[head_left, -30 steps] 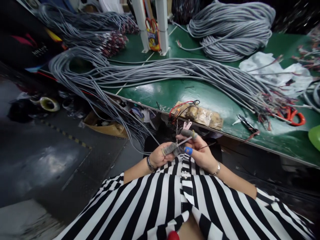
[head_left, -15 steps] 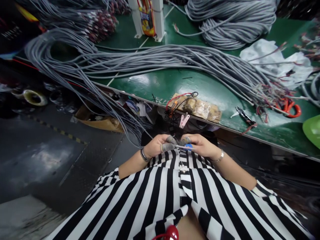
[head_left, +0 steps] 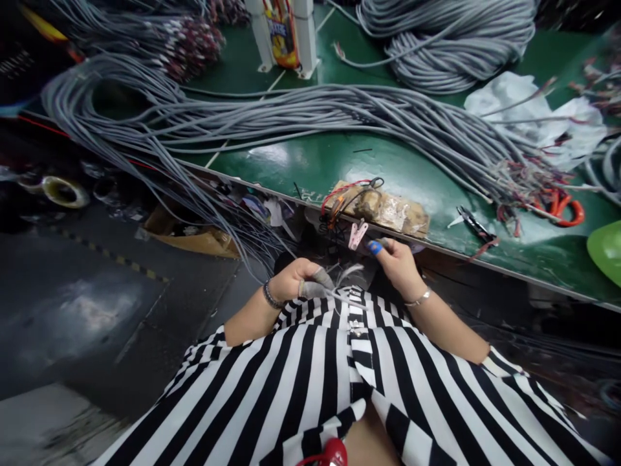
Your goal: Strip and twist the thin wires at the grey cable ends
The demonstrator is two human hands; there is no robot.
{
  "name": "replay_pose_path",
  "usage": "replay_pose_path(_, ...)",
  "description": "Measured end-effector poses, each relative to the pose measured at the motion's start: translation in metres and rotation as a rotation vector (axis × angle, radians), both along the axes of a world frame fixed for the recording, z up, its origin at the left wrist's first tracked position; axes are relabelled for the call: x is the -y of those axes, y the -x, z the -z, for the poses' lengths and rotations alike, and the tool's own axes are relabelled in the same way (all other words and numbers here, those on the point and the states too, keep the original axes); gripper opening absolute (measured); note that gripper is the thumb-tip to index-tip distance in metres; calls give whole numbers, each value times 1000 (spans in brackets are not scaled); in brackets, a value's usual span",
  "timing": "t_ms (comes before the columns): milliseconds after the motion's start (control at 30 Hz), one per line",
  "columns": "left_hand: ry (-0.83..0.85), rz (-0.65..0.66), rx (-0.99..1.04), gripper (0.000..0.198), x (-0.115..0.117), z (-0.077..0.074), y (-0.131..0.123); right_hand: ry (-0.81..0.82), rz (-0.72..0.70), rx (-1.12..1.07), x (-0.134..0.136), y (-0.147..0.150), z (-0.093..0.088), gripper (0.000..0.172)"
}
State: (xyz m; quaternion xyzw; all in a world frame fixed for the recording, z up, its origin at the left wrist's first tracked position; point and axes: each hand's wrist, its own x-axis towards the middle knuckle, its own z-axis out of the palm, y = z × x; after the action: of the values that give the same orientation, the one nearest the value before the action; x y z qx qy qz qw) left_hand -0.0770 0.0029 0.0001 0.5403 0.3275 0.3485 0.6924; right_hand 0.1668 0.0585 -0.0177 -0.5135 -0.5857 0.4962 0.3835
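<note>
My left hand [head_left: 297,281], with grey finger covers, is closed on the end of a grey cable [head_left: 342,279] whose thin wires fan out, just above my striped shirt. My right hand [head_left: 398,263], wearing a blue finger cover, has lifted up to the green bench's front edge [head_left: 436,249], near a pink clip [head_left: 358,233]. Whether its fingers pinch a thin wire is too small to tell. A taped brown block [head_left: 388,211] with red and black wires sits on the bench just beyond both hands.
A long bundle of grey cables [head_left: 310,120] crosses the bench and droops over its left edge. A big grey coil [head_left: 451,39] lies at the back. Small cutters [head_left: 473,224], orange-handled scissors [head_left: 563,208] and white plastic [head_left: 533,116] lie right. A cardboard box [head_left: 194,239] sits on the floor.
My hands were together at my chest on the cable end. Now my right hand has pulled away, up toward the bench edge; my left hand stays holding the cable.
</note>
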Motion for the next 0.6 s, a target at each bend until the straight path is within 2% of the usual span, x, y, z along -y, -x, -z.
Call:
replay_pose_path(67,20,-142,47,30,1,4,5,16,53,-44,-2,-7,3,45)
replay_pose_path(167,2,-344,87,29,-5,9,4,125,-51,-127,-3,-6,-1,49)
replay_pose_path(267,-24,-449,118,29,-19,10,-6,258,-134,-245,-6,9,-10,56)
replay_pose_path(333,-36,-464,144,30,-29,10,-14,349,-171,-303,-11,20,-16,58)
replay_pose_path(433,-38,-437,128,30,-38,12,-24,422,-149,-376,-19,32,-21,52)
replay_pose_path(600,19,-416,101,34,-42,17,-33,473,-142,-531,-21,39,-16,54)
